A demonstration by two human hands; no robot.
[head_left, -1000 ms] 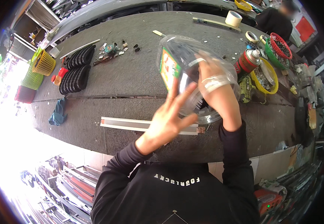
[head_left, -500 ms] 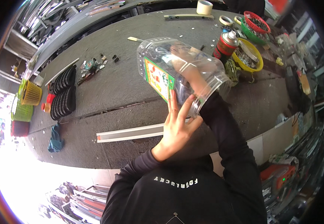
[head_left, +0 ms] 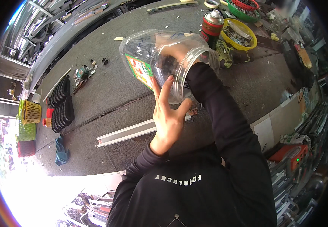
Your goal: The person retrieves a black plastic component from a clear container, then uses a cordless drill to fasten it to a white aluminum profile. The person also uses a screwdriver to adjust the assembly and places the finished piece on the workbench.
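Observation:
A big clear plastic jar (head_left: 150, 55) with a green-edged label (head_left: 139, 71) lies tilted over the workbench, its wide mouth facing right and toward me. My left hand (head_left: 168, 115) supports it from the near side, fingers along the wall and thumb near the rim. My right hand (head_left: 174, 50) is inside the jar, with the black sleeve filling part of the mouth. Through the plastic its fingers are hard to make out, and some small dark things show near them. A white-edged metal strip (head_left: 130, 133) lies under my left wrist.
Right of the jar stand a red and black spray can (head_left: 212, 28), a green power tool (head_left: 224, 55) and a yellow basket (head_left: 252, 42) of small parts. To the left lie black ribbed pieces (head_left: 62, 113), a blue cloth (head_left: 61, 150) and stacked baskets (head_left: 31, 112).
The view has shifted, and the jar sits further left in it. My right forearm reaches deeper through the mouth, while my left hand keeps its hold on the jar.

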